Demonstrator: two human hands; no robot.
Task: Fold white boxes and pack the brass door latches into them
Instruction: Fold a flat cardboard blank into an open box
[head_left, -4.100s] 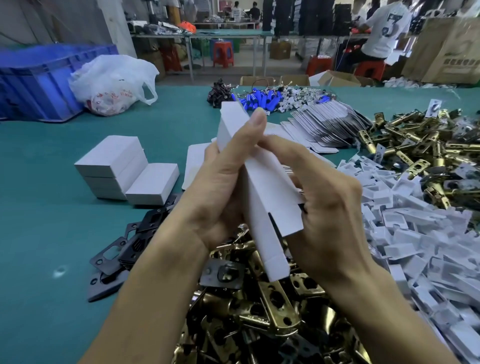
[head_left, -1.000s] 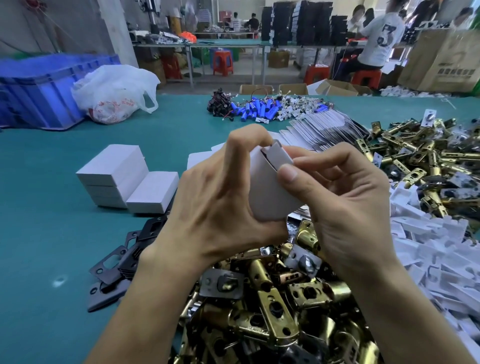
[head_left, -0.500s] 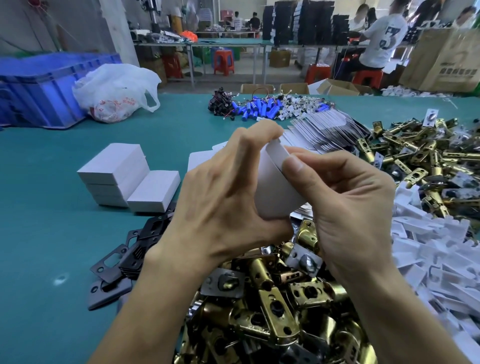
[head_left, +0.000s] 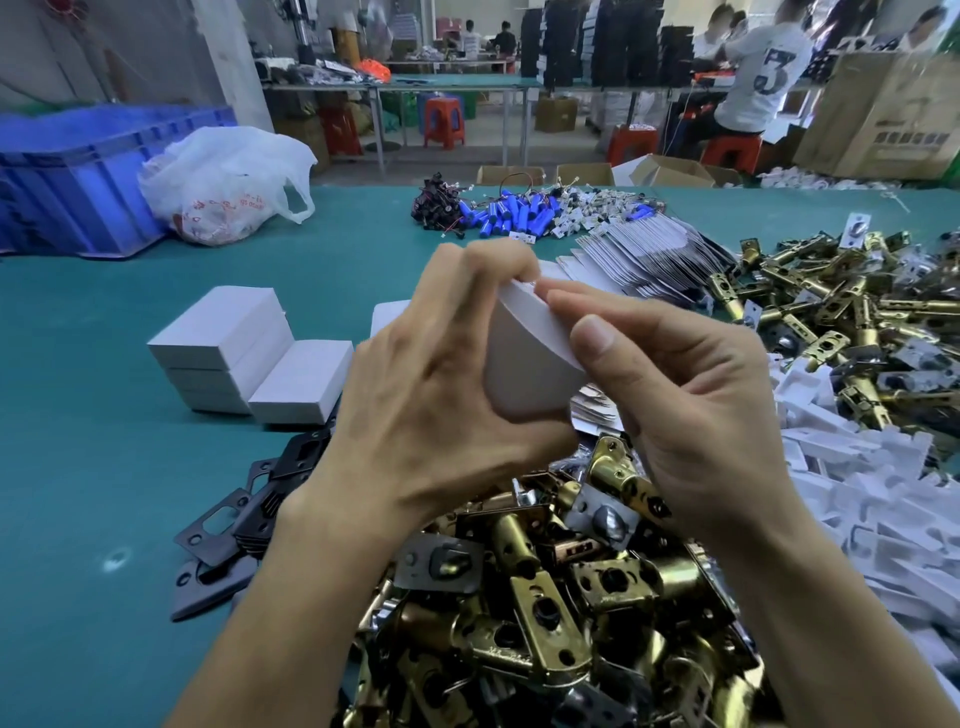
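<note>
1. Teal counter (head_left: 78, 467): loaded at its near edge with a heap of brass door latches (head_left: 545, 623).
2. Held just above that heap: one white box (head_left: 524, 374), gripped by both hands.
3. Curled round the box's side: left hand (head_left: 431, 410). Pinching its top flap with thumb and fingers: right hand (head_left: 691, 415).
4. Step judged: end flap being tucked shut.
5. Next required: one latch taken from the heap and slid inside. The box's lower end is hidden.
</note>
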